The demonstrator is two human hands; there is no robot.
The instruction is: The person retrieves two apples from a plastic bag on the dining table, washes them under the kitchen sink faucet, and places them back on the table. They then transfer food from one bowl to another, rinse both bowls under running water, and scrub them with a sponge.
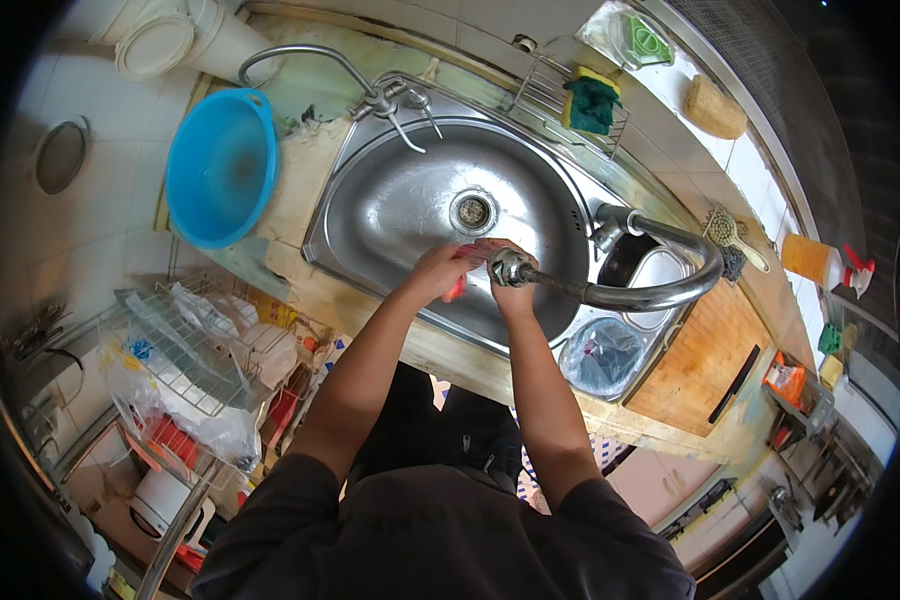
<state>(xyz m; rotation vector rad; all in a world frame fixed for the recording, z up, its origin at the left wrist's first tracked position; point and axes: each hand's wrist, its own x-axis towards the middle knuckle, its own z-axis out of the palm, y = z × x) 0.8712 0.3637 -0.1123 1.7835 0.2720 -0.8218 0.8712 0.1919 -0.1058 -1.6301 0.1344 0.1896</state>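
Over the near side of a stainless steel sink [390, 217], my left hand [441, 270] is closed around a small red object [456, 289]. Its lower end sticks out below my fingers, and the rest is covered, so I cannot tell what it is. My right hand [523, 294] is close beside, under the spout head [507, 267] of a curved metal faucet [645, 294]. That head hides most of its fingers and whatever they may hold. A reddish patch shows between the two hands. Beyond them is the sink's drain [473, 212].
A blue plastic basin [221, 169] stands left of the sink, near a second, thinner faucet [304, 49]. A wire rack holds a sponge [591, 105] behind it. To the right are a plastic-lined compartment [604, 356], a wooden cutting board [690, 367] and a black-handled knife [733, 384].
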